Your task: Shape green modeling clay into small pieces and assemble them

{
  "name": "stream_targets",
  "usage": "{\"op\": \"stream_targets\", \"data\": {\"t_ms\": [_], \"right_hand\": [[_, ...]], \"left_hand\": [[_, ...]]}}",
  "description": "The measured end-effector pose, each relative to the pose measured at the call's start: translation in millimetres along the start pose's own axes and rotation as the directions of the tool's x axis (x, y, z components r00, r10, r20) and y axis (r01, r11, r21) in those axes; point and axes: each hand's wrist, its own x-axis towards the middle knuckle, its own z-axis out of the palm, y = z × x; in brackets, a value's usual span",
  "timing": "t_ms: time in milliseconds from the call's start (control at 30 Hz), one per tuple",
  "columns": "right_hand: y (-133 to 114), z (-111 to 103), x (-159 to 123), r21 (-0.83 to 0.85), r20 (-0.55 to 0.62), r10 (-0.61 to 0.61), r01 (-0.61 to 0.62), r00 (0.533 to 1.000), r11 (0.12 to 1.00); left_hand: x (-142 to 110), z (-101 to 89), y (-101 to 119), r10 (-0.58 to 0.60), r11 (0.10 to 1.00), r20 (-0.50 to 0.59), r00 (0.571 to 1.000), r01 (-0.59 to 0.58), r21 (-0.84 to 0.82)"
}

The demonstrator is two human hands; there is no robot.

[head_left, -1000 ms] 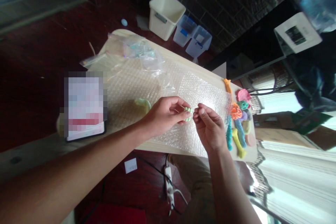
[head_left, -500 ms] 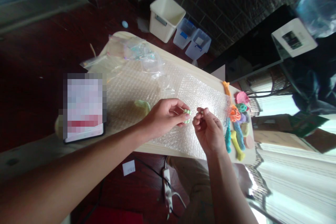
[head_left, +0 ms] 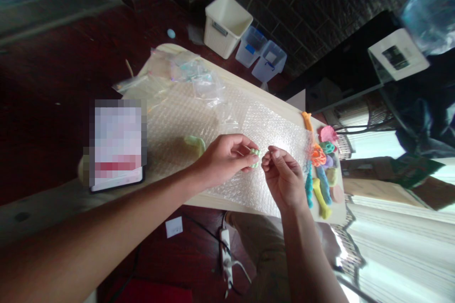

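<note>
While pinching a pale green beaded piece (head_left: 255, 158) between thumb and fingers of the left hand (head_left: 227, 157) above bubble wrap (head_left: 245, 191), brings the right hand (head_left: 271, 152) slightly closer than half a second ago, fingertips together, anything between too small to tell; apparently mid-work on the piece. Behind, left to right: crumpled clear bags (head_left: 208, 86), apparently teal inside; cream bin (head_left: 220, 43); two clear tubs (head_left: 263, 74) showing blue, contents unclear.

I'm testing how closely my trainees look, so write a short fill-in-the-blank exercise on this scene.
1. The left hand holds a knobbly piece coloured light ____.
2. The sheet below it and the right hand is bubble ____.
3. The bone-shaped piece lowest in the picture is coloured ____.
4. The white bin stands on the dark red ____.

Missing words: green; wrap; yellow; floor.
</note>
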Motion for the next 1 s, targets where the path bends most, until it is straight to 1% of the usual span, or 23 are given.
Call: {"op": "stream_targets", "data": {"t_ms": [100,233,367,567,667,833,1000], "right_hand": [[-0.8,0.5,-0.5,0.01,0.002,0.018,-0.018,1.0,1.0],[-2.0,1.7,-1.5,-0.01,0.013,-0.006,0.006,1.0,1.0],[-1.4,1.6,-1.9,-0.018,-0.011,-0.018,0.018,1.0,1.0],[1.1,4.1,-3.8,-0.088,0.009,-0.116,0.117,0.993,0.989],[2.2,5.6,-5.5,-0.125,0.003,-0.142,0.141,0.99,0.982],[4.0,4.8,-7.1,-0.153,0.021,-0.137,0.139,0.99,0.978],[4.4,3.4,-7.3,-0.16,0.048,-0.127,0.134,0.991,0.978]], "left_hand": [[-0.2,-0.3,0.4,0.0,1.0,0.002,1.0,0.0,0.003],[-0.5,-1.0,-1.1,0.0,1.0,0.013,1.0,-0.001,0.011],[-0.7,-1.4,-0.8,0.005,1.0,0.028,1.0,-0.005,0.029],[-1.2,-1.3,0.5,0.025,0.997,0.033,0.999,-0.027,0.078],[-1.4,-1.2,-0.8,0.031,0.993,0.03,0.999,-0.034,0.112],[-0.8,-2.2,-3.6,0.048,0.985,0.044,0.998,-0.055,0.162],[-1.1,-2.7,-4.1,0.052,0.984,0.041,0.998,-0.059,0.167]]}}
